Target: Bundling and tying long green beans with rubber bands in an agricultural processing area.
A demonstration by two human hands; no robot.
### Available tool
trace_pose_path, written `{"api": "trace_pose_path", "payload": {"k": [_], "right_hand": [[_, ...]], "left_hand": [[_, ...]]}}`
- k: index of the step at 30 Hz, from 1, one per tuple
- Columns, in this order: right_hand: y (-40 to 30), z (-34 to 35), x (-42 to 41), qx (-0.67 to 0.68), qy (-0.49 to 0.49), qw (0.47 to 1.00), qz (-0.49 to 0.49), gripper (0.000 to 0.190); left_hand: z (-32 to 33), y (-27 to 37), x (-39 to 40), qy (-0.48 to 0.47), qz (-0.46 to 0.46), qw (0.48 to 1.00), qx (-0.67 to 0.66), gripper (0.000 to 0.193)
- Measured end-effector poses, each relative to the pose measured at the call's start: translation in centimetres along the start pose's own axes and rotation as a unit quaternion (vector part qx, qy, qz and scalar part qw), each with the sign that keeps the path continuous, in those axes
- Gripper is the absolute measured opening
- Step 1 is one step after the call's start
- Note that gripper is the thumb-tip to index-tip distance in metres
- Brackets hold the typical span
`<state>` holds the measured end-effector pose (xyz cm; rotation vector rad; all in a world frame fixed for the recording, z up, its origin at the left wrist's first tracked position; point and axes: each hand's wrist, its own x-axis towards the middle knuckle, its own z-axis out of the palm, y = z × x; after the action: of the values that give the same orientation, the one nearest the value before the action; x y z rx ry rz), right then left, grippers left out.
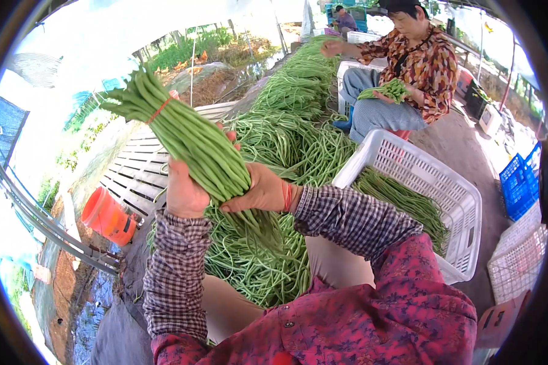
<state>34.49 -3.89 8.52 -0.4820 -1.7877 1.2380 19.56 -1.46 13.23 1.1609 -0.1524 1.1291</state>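
Note:
A thick bundle of long green yard-long beans [196,141] is raised in front of me, tilted with one end towards the upper left. A red rubber band [159,109] circles it near that end. My left hand [187,189] supports the bundle from below and the left, its fingers partly hidden behind the beans. My right hand [258,189] is wrapped around the lower part, and thin bean ends hang below it. Red bands [287,195] circle my right wrist. A long heap of loose beans [265,269] lies on the ground between my knees and stretches away ahead.
On my right, a white plastic crate [466,219] holds more beans [402,205]. Beyond it sits a co-worker [411,68] holding a small bean bunch [386,91]. Left are a slatted white panel [137,159] and an orange bucket [109,216]. Blue crates [520,182] stand far right.

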Motion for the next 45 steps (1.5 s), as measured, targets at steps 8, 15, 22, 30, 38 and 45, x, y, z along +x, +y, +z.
{"api": "trace_pose_path", "payload": {"k": [8,15,22,30,38,45], "right_hand": [[-1.9,1.3,-2.4,-0.307,-0.141,0.941,0.021,0.101],[-1.6,1.7,-3.9,0.052,-0.015,0.998,-0.015,0.096],[-2.6,1.7,-8.6,0.111,0.185,0.974,-0.076,0.052],[-1.7,1.8,-9.9,0.23,0.265,0.913,-0.209,0.075],[-3.5,-0.3,-12.7,0.259,0.274,0.913,-0.158,0.05],[-7.4,-5.7,-17.2,0.235,0.356,0.866,-0.263,0.047]], "left_hand": [[1.0,2.2,-4.3,0.126,0.024,0.976,0.175,0.055],[7.1,0.0,-2.2,0.045,-0.08,0.937,0.337,0.051],[3.9,-2.7,-3.7,-0.184,-0.066,0.864,0.464,0.106],[4.9,-6.1,-6.1,-0.077,-0.315,0.914,0.243,0.058],[3.4,-9.1,-3.9,-0.176,-0.38,0.881,0.22,0.068],[-4.0,-3.3,5.6,-0.018,-0.241,0.86,0.449,0.111]]}}
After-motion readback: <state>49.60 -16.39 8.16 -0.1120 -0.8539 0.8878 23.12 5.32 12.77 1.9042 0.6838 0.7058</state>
